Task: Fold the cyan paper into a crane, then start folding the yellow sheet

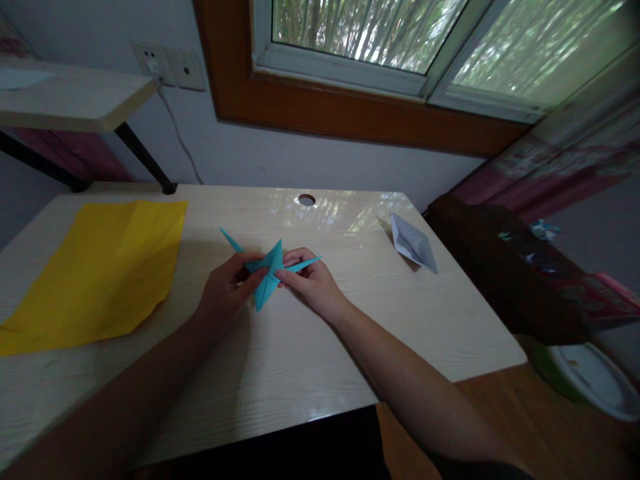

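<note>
A teal folded paper figure [269,272] with thin pointed tips is held just above the light wooden table [280,360], near its middle. My left hand [227,287] pinches its left side. My right hand [311,283] pinches its right side, beside one long point sticking out to the right. Another point juts up and left past my left fingers. Both hands grip the same paper figure.
A large creased yellow paper sheet [97,270] lies on the table's left. A folded white paper boat [413,243] sits at the right rear. A cable hole [306,199] is at the back edge. A dark cabinet [505,267] stands right, a shelf [70,100] upper left.
</note>
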The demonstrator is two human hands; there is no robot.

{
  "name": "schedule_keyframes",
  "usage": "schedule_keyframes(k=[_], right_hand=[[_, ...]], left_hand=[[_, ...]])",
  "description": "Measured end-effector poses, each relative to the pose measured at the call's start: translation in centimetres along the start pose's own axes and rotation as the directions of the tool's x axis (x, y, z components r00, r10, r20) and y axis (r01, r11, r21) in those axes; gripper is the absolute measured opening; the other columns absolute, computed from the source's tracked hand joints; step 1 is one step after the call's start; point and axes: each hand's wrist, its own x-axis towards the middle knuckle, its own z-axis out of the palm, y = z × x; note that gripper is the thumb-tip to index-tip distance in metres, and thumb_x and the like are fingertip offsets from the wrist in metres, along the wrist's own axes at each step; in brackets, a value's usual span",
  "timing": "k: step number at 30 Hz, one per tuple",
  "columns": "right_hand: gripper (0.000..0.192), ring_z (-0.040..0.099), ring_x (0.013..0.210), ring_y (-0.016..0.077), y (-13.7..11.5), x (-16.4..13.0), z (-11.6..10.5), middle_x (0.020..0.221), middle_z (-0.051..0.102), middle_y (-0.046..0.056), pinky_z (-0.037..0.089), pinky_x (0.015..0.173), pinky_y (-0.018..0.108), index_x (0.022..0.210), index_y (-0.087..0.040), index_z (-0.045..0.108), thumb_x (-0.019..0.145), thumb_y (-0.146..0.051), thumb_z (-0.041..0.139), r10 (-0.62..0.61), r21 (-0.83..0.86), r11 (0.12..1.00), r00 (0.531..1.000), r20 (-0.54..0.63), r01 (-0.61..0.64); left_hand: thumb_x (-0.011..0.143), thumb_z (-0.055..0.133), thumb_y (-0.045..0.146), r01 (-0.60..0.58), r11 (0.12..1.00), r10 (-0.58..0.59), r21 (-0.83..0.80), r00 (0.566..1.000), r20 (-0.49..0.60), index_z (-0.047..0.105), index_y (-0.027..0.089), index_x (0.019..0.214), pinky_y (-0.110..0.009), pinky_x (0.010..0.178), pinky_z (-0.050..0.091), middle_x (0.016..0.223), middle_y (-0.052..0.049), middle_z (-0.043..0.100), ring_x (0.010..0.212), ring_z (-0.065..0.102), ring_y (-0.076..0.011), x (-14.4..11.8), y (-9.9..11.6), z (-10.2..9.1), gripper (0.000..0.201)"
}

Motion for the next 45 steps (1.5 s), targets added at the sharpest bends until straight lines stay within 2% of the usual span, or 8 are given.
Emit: schedule_keyframes(k=[5,13,19,30,34,38,42,45], right_hand=[[0.034,0.064,0.070,0.0109,-0.2,0.0,-0.1,0.087,0.065,-0.002,0.052,0.065,0.027,0.096,-0.022,0.061,0.078,-0.039,0.085,-0.027,-0.044,0.999,1.000,-0.005,0.027],[0.036,0.060,0.063,0.0103,0.0,0.0,-0.2,0.081,0.064,-0.004,0.047,0.060,0.026,0.100,-0.024,0.059,0.078,-0.037,0.085,-0.063,-0.052,0.997,0.998,-0.019,0.062],[0.036,0.060,0.064,0.0109,0.0,0.0,-0.3,0.079,0.064,-0.004,0.046,0.061,0.027,0.102,-0.024,0.060,0.078,-0.037,0.084,-0.062,-0.063,0.996,0.998,-0.033,0.060],[0.030,0.061,0.078,0.0151,-0.3,0.1,-0.3,0.090,0.070,0.001,0.051,0.076,0.032,0.098,-0.023,0.071,0.076,-0.040,0.084,-0.059,-0.173,0.984,0.992,-0.108,0.040],[0.030,0.061,0.079,0.0159,-0.1,0.1,-0.4,0.091,0.070,0.002,0.050,0.077,0.034,0.095,-0.023,0.072,0.076,-0.043,0.084,-0.071,-0.206,0.977,0.991,-0.109,0.048],[0.026,0.061,0.079,0.0160,-0.2,0.1,-0.4,0.090,0.070,0.002,0.049,0.074,0.032,0.091,-0.023,0.071,0.077,-0.040,0.083,-0.105,-0.218,0.973,0.987,-0.119,0.077],[0.023,0.058,0.075,0.0147,-0.3,0.2,-0.5,0.087,0.069,0.001,0.048,0.072,0.031,0.091,-0.023,0.071,0.078,-0.038,0.082,-0.130,-0.212,0.972,0.980,-0.150,0.097],[0.023,0.058,0.074,0.0145,-0.3,0.3,-0.6,0.086,0.069,0.001,0.047,0.071,0.031,0.092,-0.023,0.070,0.078,-0.038,0.082,-0.132,-0.201,0.975,0.973,-0.188,0.094]], left_hand=[[0.094,0.067,0.039,0.009,0.999,-0.009,-0.038,1.000,0.004,0.068,0.025,0.115,-0.021,0.063,0.051,0.094,0.000,0.074,0.072,0.066,-0.0125,0.0,0.4,0.1,0.025],[0.097,0.061,0.032,-0.012,1.000,0.013,0.022,0.999,-0.029,0.066,0.027,0.126,-0.020,0.055,0.046,0.079,0.003,0.066,0.062,0.058,-0.0108,0.0,0.8,0.1,0.030],[0.099,0.059,0.032,-0.045,0.997,0.047,0.057,0.999,-0.028,0.066,0.027,0.128,-0.021,0.059,0.048,0.084,0.002,0.067,0.065,0.060,-0.0113,0.0,0.6,0.0,0.030],[0.096,0.065,0.034,-0.028,0.999,0.030,0.043,0.998,-0.055,0.055,0.031,0.141,-0.021,0.060,0.052,0.080,0.004,0.062,0.067,0.062,-0.0116,0.1,-0.6,0.1,0.046],[0.095,0.065,0.032,-0.037,0.997,0.040,0.063,0.998,-0.053,0.057,0.031,0.138,-0.021,0.059,0.051,0.082,0.003,0.062,0.069,0.061,-0.0123,0.1,-0.3,0.0,0.044],[0.094,0.067,0.028,-0.128,0.985,0.137,0.112,0.987,-0.080,0.061,0.032,0.133,-0.024,0.062,0.052,0.092,0.000,0.058,0.071,0.059,-0.0126,0.2,-0.4,-0.1,0.040],[0.092,0.069,0.025,-0.232,0.967,0.244,0.105,0.963,-0.114,0.063,0.028,0.118,-0.024,0.062,0.053,0.106,-0.002,0.051,0.072,0.057,-0.0096,0.2,-0.7,0.0,0.027],[0.090,0.072,0.023,-0.303,0.949,0.313,0.089,0.939,-0.139,0.058,0.024,0.103,-0.023,0.063,0.052,0.103,-0.001,0.052,0.076,0.058,-0.0107,0.3,-0.5,0.1,0.019]])
